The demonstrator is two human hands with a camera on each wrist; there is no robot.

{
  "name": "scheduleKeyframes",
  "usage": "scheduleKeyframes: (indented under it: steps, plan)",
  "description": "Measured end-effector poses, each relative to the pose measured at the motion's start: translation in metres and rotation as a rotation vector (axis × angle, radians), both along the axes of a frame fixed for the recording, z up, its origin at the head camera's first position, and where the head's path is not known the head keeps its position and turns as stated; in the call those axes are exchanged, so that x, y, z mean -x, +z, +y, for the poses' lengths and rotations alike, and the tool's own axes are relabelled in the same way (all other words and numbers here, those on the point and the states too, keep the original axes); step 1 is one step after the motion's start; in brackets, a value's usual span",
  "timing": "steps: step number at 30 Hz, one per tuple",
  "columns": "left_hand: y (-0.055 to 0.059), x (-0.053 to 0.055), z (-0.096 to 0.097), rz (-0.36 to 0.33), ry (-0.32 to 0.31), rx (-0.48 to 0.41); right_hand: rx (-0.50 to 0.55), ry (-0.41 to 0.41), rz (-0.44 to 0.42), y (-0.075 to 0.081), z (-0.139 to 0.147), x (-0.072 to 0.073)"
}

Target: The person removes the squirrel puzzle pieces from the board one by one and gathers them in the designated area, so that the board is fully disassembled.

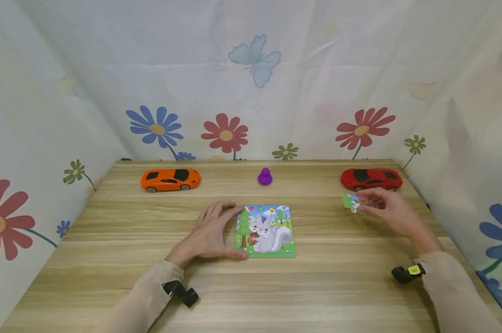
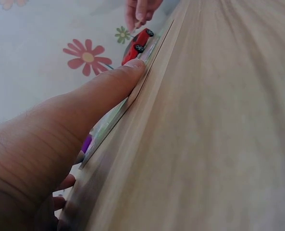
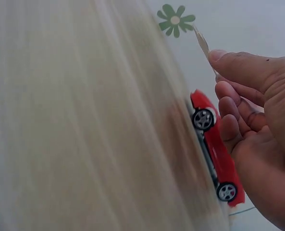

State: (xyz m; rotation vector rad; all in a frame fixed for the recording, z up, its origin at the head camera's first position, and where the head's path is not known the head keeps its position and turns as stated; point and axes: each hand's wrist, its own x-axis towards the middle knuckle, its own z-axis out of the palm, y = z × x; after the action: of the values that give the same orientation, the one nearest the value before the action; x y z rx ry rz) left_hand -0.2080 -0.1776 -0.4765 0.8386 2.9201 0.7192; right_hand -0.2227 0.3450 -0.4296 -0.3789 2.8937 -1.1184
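Observation:
A square squirrel picture board (image 1: 267,231) lies flat on the wooden table. Along its left side is my left hand (image 1: 211,233), the straight thumb touching the lower left corner and the index finger near the upper left one. In the left wrist view the thumb (image 2: 104,89) rests on the board's edge. Off to the right, my right hand (image 1: 386,210) pinches a small green, blue and white jigsaw piece (image 1: 350,202) between thumb and fingers, above the table. The right wrist view shows the piece (image 3: 202,42) edge-on; its picture is hidden there.
At the back left stands an orange toy car (image 1: 170,179). A purple knob-shaped object (image 1: 265,176) sits at the back middle. Just behind my right hand is a red toy car (image 1: 371,179). Flower-printed curtains (image 1: 309,92) border the table (image 1: 317,286) at back and sides.

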Motion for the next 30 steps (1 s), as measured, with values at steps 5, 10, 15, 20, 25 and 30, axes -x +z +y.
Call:
scheduleKeyframes:
  steps: [5,10,15,20,25,30]
  plan:
    - [0.0,0.0,0.0,0.004,0.001,0.005,0.015,0.003,-0.023,-0.014,0.009,-0.002]
    - [0.0,0.001,0.0,0.005,0.002,0.007,0.063,0.017,-0.016,-0.026,0.014,-0.002]
    - [0.0,0.0,0.001,0.005,0.001,0.002,0.069,0.016,-0.004,-0.031,0.016,-0.001]
    - [-0.001,0.001,0.0,0.007,-0.002,-0.004,0.069,0.031,0.032,-0.035,0.016,-0.001]
    - [-0.001,0.001,0.0,0.007,-0.005,-0.004,0.057,0.03,0.035,-0.037,0.017,-0.001]
    - [-0.001,0.0,0.0,0.004,0.0,0.002,0.059,0.029,0.037,-0.039,0.017,0.001]
